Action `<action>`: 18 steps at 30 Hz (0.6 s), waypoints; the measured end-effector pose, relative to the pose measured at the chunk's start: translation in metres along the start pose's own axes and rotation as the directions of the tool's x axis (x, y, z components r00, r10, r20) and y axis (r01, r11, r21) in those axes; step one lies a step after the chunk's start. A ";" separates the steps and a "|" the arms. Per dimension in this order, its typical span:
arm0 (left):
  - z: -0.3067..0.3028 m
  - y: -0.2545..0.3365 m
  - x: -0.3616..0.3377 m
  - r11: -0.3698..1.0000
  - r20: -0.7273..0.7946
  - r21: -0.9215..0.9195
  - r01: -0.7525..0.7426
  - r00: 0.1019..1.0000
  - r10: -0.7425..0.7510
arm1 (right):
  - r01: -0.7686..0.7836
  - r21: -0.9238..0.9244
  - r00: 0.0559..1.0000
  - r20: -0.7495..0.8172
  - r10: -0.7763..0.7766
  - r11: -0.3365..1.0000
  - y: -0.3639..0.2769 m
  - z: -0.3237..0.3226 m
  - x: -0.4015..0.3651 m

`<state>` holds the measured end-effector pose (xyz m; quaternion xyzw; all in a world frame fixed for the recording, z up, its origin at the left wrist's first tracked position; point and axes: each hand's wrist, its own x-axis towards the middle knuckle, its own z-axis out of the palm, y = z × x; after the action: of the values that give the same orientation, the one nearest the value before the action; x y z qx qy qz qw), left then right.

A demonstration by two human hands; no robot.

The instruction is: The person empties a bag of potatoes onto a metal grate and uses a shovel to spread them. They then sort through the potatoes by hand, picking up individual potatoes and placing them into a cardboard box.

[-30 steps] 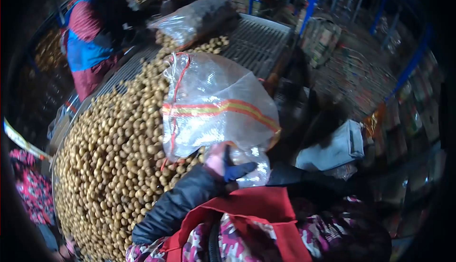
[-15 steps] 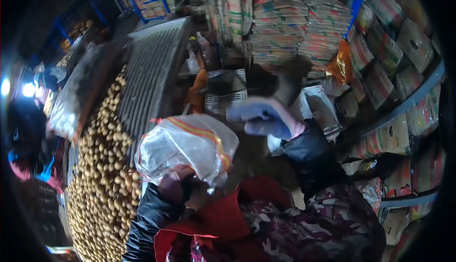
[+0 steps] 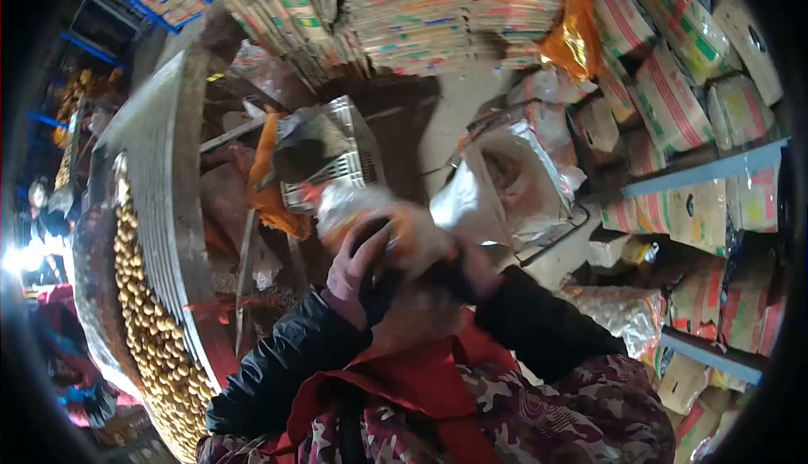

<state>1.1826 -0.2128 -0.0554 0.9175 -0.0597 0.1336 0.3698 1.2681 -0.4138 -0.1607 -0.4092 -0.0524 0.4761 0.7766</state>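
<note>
Both my hands meet in front of my chest, blurred by motion. My left hand (image 3: pixel 352 269), in a pinkish glove, grips the bunched clear plastic bag (image 3: pixel 358 208) with its red and yellow stripe. Pressed against the same bundle from the other side, my right hand (image 3: pixel 473 269) seems closed on it too. The bag is crumpled small between the hands, and its lower part is hidden behind them. I wear dark sleeves and a red apron over a patterned jacket.
A roller conveyor (image 3: pixel 168 186) heaped with potatoes (image 3: pixel 147 329) runs along the left. A white plastic crate (image 3: pixel 330 154) and an open lined sack (image 3: pixel 509 179) sit on the floor ahead. Stacked cartons (image 3: pixel 438 9) and shelves of boxes (image 3: pixel 707 169) fill the back and right. Another person (image 3: pixel 63 363) stands at far left.
The view has swung right, away from the potatoes. The bag, spread wide before, is now crumpled small. My right hand came in from the right and joined the left on it.
</note>
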 end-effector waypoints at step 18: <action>-0.008 -0.129 -0.183 0.602 0.141 0.293 0.743 0.589 -0.796 | -0.661 -0.745 0.741 -0.632 -0.227 -0.084 0.028 -0.328 0.167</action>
<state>1.0324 -0.1123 -0.1878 0.8934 0.3112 -0.1552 0.2843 1.4935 -0.4695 -0.4481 -0.9578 -0.0557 0.2618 0.1051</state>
